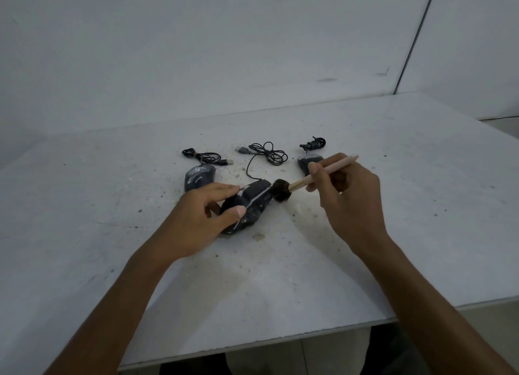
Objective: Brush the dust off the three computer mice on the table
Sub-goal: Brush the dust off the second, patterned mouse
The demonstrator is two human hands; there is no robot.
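Left hand [196,220] grips the middle mouse [250,206], thumb and fingers curled round its glossy, dust-speckled black shell, tilted on the grey, gritty worktop [393,234]. Right hand [351,203] pinches the pale wooden brush [309,178]; its dark, fluffy bristles touch the mouse beyond the left fingertips.
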